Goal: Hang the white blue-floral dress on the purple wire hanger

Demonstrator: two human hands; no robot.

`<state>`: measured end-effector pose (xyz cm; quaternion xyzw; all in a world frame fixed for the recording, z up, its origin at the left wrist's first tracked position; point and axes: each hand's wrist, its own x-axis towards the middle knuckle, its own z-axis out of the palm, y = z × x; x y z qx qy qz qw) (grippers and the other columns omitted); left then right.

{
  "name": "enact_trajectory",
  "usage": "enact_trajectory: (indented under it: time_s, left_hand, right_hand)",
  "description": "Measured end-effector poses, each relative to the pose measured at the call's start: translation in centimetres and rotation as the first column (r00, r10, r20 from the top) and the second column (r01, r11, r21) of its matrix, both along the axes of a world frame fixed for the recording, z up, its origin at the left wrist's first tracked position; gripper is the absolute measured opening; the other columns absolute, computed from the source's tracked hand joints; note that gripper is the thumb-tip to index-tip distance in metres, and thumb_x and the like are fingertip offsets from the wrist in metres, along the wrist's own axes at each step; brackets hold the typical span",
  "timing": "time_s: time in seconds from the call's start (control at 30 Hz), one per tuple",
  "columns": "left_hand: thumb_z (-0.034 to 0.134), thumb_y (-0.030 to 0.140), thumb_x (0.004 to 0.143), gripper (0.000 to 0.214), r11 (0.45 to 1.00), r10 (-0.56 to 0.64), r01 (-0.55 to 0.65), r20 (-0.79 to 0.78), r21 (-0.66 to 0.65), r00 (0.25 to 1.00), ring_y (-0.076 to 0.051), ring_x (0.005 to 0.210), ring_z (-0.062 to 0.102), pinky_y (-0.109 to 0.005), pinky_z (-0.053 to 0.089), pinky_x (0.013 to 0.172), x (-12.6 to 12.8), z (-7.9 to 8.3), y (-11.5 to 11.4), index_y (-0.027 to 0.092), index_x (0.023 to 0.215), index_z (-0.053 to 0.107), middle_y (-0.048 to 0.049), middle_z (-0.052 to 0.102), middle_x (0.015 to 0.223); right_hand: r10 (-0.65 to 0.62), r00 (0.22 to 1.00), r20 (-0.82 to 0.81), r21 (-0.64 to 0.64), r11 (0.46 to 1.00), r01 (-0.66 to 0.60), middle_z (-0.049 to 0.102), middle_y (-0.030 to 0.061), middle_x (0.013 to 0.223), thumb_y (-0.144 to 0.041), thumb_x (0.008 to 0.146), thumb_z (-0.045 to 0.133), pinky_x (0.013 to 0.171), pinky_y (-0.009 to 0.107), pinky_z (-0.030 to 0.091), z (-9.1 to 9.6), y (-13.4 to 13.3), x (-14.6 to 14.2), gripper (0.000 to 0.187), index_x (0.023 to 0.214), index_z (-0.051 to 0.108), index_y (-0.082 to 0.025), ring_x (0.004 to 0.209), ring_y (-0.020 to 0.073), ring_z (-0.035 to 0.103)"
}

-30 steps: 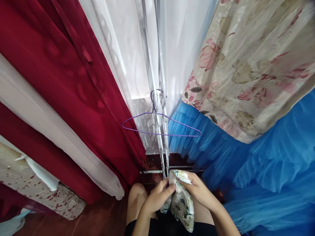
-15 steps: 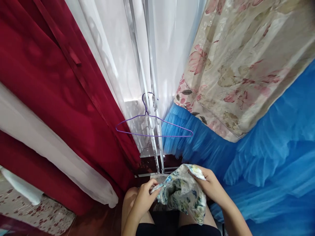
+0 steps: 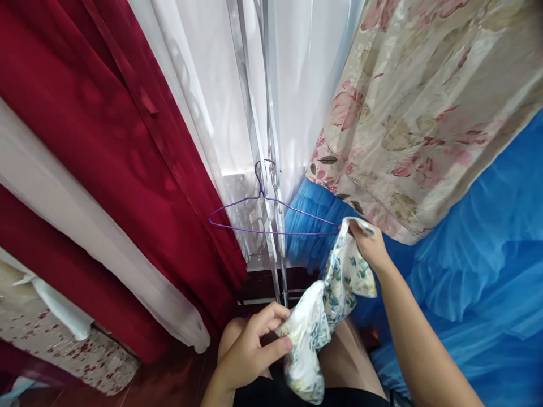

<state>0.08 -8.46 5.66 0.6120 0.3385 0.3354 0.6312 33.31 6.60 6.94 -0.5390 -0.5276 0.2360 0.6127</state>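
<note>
A small floral cloth point(image 3: 326, 308), white with blue and green flowers, stretches between both my hands. My left hand point(image 3: 250, 345) pinches its lower end low in the view, above my knees. My right hand point(image 3: 370, 244) grips the upper end, raised close to the right tip of a thin purple wire hanger point(image 3: 271, 217). The hanger hangs empty from a white metal rack pole point(image 3: 271, 186) in front of sheer white fabric.
Hanging garments crowd the space: a dark red dress point(image 3: 106, 152) with a white sheer layer at left, a cream floral dress point(image 3: 424, 113) at upper right, and a blue tulle skirt point(image 3: 475, 265) at right. Dark wooden floor point(image 3: 169, 379) shows below.
My right hand has lifted one end of the floral cloth up and right toward the hanger's right tip. The left hand kept the other end low, so the cloth is drawn out.
</note>
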Motion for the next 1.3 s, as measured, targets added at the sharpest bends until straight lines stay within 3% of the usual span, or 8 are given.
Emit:
enact_trajectory:
  time_s: [0.2,0.33,0.43,0.57,0.8,0.93,1.1,1.3]
  left_hand:
    - [0.070,0.040,0.089,0.039,0.947,0.267,-0.275,0.066,0.165,0.961,-0.022,0.094,0.065,-0.029,0.049,0.080,-1.1,2.4,1.6,0.019,0.119,0.057,-0.0087,0.070,0.104]
    - [0.068,0.029,0.085,0.026,0.804,0.501,-0.437,-0.063,0.404,0.863,-0.020,0.084,0.063,-0.029,0.047,0.075,-5.2,1.6,4.2,0.018,0.109,0.065,-0.0058,0.070,0.094]
    - [0.061,0.020,0.080,0.014,0.664,0.643,-0.316,-0.302,0.677,0.704,-0.022,0.090,0.061,-0.037,0.045,0.091,-8.8,0.0,7.1,0.021,0.091,0.071,-0.0036,0.070,0.090]
    - [0.058,0.023,0.082,0.014,0.617,0.712,-0.079,-0.512,0.783,0.481,-0.025,0.099,0.060,-0.044,0.037,0.101,-12.6,-1.0,11.6,0.024,0.087,0.070,-0.0036,0.069,0.093]
    - [0.047,0.022,0.092,0.021,0.379,0.907,-0.169,-0.328,0.910,0.265,-0.029,0.107,0.058,-0.043,0.041,0.095,-14.5,3.7,18.8,0.025,0.108,0.061,-0.0063,0.070,0.105]
    - [0.044,0.010,0.088,0.042,0.398,0.892,-0.220,-0.320,0.891,0.318,-0.029,0.111,0.058,-0.041,0.044,0.095,-13.7,4.9,21.3,0.026,0.125,0.059,-0.0062,0.072,0.113]
    - [0.040,0.006,0.085,0.049,0.408,0.872,-0.250,-0.293,0.878,0.392,-0.028,0.114,0.058,-0.042,0.045,0.100,-13.7,3.7,23.1,0.023,0.124,0.065,-0.0079,0.068,0.126]
    - [0.040,0.006,0.079,0.041,0.461,0.797,-0.195,-0.308,0.865,0.520,-0.025,0.103,0.065,-0.039,0.049,0.098,-14.6,2.6,23.5,0.020,0.102,0.071,-0.0073,0.072,0.106]
  right_hand:
    - [0.403,0.915,-0.007,-0.055,0.914,-0.402,0.050,-0.0046,0.059,-0.054,0.080,0.071,0.058,0.026,0.034,5.2,6.2,-2.8,0.040,0.065,0.060,-0.018,0.059,0.0108,0.041]
    - [0.599,0.798,-0.072,-0.123,0.788,-0.603,0.051,-0.0053,0.056,-0.054,0.075,0.077,0.055,0.026,0.031,5.7,5.7,-4.6,0.041,0.064,0.064,-0.016,0.054,0.0092,0.040]
    - [0.634,0.759,-0.148,-0.164,0.741,-0.651,0.062,-0.0016,0.063,-0.050,0.069,0.084,0.056,0.026,0.036,5.3,4.7,-4.9,0.037,0.074,0.073,-0.015,0.056,0.0119,0.051]
    - [0.685,0.708,-0.171,-0.210,0.677,-0.705,0.067,0.0004,0.066,-0.046,0.066,0.088,0.058,0.026,0.041,5.8,4.0,-4.7,0.035,0.074,0.074,-0.015,0.059,0.0138,0.057]
    - [0.711,0.685,-0.161,-0.272,0.635,-0.723,0.070,0.0005,0.068,-0.046,0.071,0.086,0.057,0.025,0.044,8.1,2.7,-5.2,0.032,0.074,0.074,-0.016,0.060,0.0151,0.061]
    - [0.712,0.657,-0.248,-0.338,0.572,-0.747,0.078,0.0061,0.079,-0.047,0.072,0.085,0.060,0.028,0.050,7.9,2.3,-5.6,0.038,0.088,0.080,-0.013,0.065,0.0200,0.068]
    - [0.711,0.599,-0.369,-0.351,0.490,-0.798,0.081,0.0103,0.086,-0.047,0.072,0.084,0.064,0.031,0.056,7.6,2.3,-5.9,0.045,0.098,0.081,-0.010,0.070,0.0242,0.074]
    - [0.649,0.659,-0.380,-0.353,0.557,-0.752,0.081,0.0079,0.083,-0.043,0.073,0.084,0.061,0.027,0.055,7.9,1.9,-5.3,0.039,0.097,0.081,-0.012,0.066,0.0211,0.073]
